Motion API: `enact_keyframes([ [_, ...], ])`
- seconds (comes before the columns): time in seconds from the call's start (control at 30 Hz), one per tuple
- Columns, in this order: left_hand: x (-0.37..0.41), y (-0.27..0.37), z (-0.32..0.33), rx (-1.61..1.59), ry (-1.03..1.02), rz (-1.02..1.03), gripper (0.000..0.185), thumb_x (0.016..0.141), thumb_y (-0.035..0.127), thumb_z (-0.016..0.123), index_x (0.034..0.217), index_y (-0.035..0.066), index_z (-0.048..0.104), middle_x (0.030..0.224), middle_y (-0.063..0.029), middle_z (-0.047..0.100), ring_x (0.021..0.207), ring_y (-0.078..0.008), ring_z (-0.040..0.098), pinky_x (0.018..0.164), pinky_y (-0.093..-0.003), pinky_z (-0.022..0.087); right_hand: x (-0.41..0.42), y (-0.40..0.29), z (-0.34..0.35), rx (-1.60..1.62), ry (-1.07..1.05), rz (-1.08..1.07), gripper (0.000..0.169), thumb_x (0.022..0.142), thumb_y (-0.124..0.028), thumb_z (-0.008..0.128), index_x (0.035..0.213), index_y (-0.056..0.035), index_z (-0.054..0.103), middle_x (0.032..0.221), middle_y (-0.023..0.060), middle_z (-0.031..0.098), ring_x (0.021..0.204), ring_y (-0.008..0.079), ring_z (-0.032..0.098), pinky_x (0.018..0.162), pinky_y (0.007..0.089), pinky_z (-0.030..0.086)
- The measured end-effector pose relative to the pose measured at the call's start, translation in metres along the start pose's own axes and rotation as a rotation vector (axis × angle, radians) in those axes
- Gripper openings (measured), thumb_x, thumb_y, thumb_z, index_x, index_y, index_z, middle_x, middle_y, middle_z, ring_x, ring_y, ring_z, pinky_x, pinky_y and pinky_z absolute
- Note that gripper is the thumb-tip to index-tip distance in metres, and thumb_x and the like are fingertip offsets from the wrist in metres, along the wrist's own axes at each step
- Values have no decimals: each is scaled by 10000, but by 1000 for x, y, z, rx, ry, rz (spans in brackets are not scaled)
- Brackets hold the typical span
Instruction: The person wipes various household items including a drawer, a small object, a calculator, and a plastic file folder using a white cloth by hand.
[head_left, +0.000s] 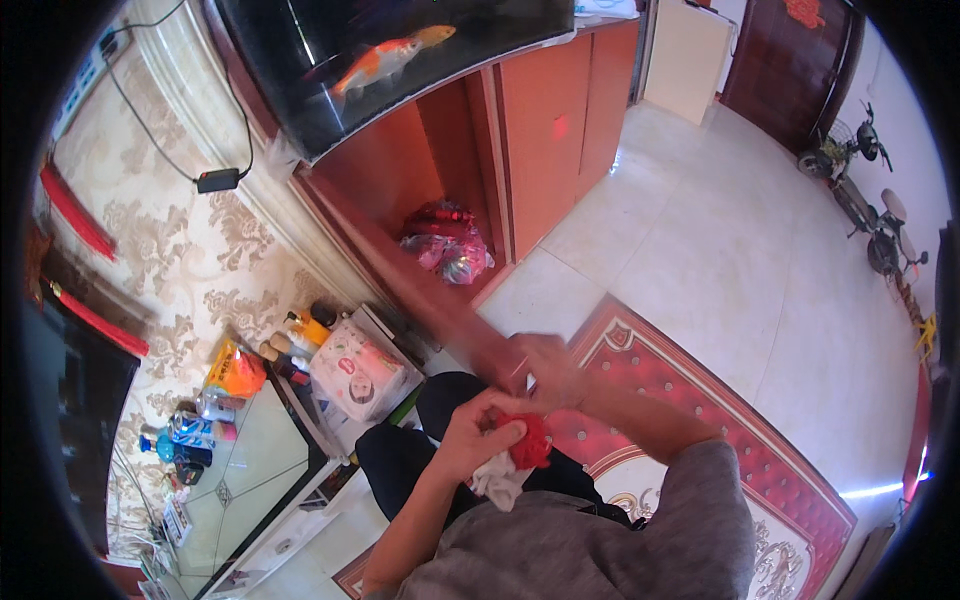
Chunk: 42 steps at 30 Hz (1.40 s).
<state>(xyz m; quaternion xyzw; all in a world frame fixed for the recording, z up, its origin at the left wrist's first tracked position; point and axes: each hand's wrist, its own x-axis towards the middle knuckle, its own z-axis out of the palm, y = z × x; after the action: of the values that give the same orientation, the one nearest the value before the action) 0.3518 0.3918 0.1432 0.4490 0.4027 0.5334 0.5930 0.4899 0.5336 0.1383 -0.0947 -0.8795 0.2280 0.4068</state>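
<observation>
My left hand (476, 435) holds a crumpled whitish cloth (496, 484) and a bunched red thing (531, 441), perhaps net or cloth, between thumb and fingers in front of my lap. Just above it, my right hand (551, 371) is blurred at the near end of a reddish-brown cabinet door (427, 285), which stands open. Whether its fingers grip the door's edge cannot be told. A small white spot shows beside the right fingers. Behind the door, plastic-wrapped red and pink items (454, 244) lie in the open compartment of the cabinet (544, 127).
A fish tank (480, 49) with orange-and-white fish stands on the cabinet. At left, a glass-topped TV stand (247, 450) holds bottles, an orange packet (234, 369) and a tissue pack (360, 371). A red patterned rug (675, 375) lies below; a scooter (862, 202) stands far right.
</observation>
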Motion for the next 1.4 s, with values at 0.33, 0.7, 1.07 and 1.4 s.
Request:
enact_keyframes([
  [0.33,16,20,37,497,-125,-26,366,824,127,723,1136,21,564,967,-109,657,824,-163,663,732,-303,533,-38,10,-6,459,207,214,600,874,-531,484,1097,20,565,985,176,583,853,281,584,728,338,465],
  [0.7,88,-40,64,1357,340,525,379,678,188,738,1007,85,583,822,-79,654,675,-262,645,607,-348,505,-67,37,-26,1222,223,742,558,982,-506,373,1117,7,549,1021,137,604,927,197,590,849,322,478],
  [1.07,114,-28,49,1337,4,516,406,784,196,673,1173,97,611,1221,-152,603,920,-219,668,670,-278,515,-30,95,-25,653,715,952,378,1009,-309,460,813,-17,598,708,-7,547,646,61,493,575,225,401],
  [1.4,174,129,19,1611,440,905,461,867,311,640,1225,29,575,1231,-177,584,939,-259,647,702,-320,509,-53,118,-28,626,483,824,349,994,-315,491,831,-32,617,665,-1,571,554,56,514,477,224,389],
])
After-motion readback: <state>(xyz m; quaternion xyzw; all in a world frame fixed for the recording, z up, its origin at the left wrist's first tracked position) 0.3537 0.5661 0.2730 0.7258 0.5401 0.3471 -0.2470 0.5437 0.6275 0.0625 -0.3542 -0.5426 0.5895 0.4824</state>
